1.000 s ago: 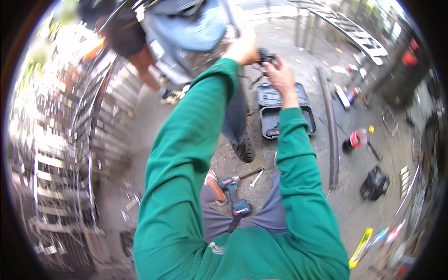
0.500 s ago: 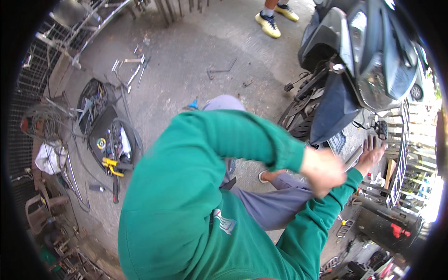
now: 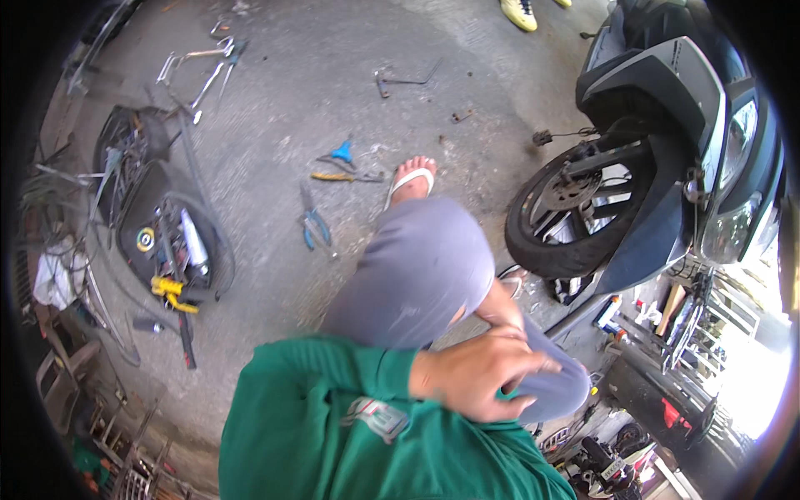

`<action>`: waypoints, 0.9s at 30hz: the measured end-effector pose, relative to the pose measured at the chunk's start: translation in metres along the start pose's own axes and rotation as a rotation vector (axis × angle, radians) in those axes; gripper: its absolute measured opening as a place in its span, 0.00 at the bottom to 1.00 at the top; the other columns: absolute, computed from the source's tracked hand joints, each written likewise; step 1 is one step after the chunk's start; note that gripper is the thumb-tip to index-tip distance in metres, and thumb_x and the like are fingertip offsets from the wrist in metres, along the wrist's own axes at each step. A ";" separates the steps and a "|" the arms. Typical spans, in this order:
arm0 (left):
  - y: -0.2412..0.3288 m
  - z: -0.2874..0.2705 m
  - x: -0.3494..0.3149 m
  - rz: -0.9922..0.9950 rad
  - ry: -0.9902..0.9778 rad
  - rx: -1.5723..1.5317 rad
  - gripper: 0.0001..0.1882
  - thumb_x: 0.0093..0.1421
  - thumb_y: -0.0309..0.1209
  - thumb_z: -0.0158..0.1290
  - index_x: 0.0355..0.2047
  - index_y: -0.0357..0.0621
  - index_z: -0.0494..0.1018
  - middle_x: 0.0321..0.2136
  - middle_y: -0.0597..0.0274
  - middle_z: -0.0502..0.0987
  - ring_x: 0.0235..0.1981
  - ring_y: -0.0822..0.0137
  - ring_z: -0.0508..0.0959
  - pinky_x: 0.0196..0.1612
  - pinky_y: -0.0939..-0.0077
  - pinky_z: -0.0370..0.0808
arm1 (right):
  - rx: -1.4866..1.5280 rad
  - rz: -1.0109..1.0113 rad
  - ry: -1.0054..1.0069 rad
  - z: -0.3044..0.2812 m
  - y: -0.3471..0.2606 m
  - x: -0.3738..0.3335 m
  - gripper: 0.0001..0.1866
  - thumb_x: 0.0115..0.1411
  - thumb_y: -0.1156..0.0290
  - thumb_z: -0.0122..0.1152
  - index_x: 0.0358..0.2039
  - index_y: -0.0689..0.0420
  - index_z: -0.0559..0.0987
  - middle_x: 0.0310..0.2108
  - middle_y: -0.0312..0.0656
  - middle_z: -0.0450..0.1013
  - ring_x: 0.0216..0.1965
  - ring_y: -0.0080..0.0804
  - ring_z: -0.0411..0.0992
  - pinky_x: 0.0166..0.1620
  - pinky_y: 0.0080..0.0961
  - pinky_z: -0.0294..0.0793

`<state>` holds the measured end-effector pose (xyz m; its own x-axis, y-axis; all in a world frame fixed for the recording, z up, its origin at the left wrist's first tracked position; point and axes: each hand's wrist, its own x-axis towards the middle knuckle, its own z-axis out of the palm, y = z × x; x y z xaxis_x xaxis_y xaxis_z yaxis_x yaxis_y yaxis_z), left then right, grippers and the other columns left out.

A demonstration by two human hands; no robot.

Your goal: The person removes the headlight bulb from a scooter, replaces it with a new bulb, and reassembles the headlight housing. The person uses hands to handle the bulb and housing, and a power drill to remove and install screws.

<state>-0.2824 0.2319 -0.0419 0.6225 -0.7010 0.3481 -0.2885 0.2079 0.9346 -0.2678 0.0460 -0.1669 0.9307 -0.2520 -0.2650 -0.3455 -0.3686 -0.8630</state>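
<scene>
Far left, a crumpled white bag [image 3: 54, 279] slumps near an open black case [image 3: 148, 187] crammed with tools. Now the grey concrete floor [image 3: 267, 275], scuffed and speckled, spreads across the middle, where blue-handled pliers [image 3: 315, 229] lie just below yellow-handled pliers [image 3: 343, 177]. Here's the left hand [image 3: 483, 375], fingers loosely bent, thumb apart, over the grey trousers [image 3: 425, 267]; I can't make out the right hand, or its state. Upper right, well apart from that left hand, stands the scooter [image 3: 708, 117], front wheel [image 3: 533, 250] turned, with a dark cylinder [image 3: 629, 392] lying below.
</scene>
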 end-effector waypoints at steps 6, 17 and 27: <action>0.000 -0.024 -0.001 -0.103 -0.054 -0.065 0.34 0.56 0.35 0.64 0.64 0.47 0.71 0.53 0.55 0.74 0.59 0.55 0.73 0.65 0.47 0.66 | 0.178 0.439 -0.250 0.052 0.073 0.043 0.18 0.68 0.69 0.60 0.57 0.61 0.76 0.41 0.44 0.80 0.38 0.28 0.77 0.43 0.24 0.77; -0.012 -0.051 0.001 -0.158 -0.012 -0.549 0.17 0.61 0.25 0.59 0.52 0.40 0.77 0.41 0.58 0.78 0.43 0.59 0.79 0.49 0.65 0.76 | 0.376 0.136 -0.171 0.080 0.047 0.189 0.40 0.71 0.37 0.48 0.66 0.62 0.69 0.48 0.47 0.79 0.44 0.28 0.77 0.45 0.26 0.75; -0.013 -0.045 -0.002 -0.153 -0.111 -0.531 0.13 0.57 0.20 0.61 0.43 0.43 0.82 0.36 0.62 0.81 0.36 0.63 0.82 0.40 0.69 0.78 | 0.823 0.536 0.386 -0.014 0.098 0.338 0.46 0.66 0.58 0.60 0.75 0.59 0.47 0.66 0.56 0.62 0.60 0.50 0.70 0.59 0.45 0.73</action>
<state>-0.2468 0.2613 -0.0516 0.5396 -0.8120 0.2226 0.2226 0.3925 0.8924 0.0112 -0.0873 -0.3348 0.5286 -0.5236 -0.6682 -0.3782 0.5595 -0.7375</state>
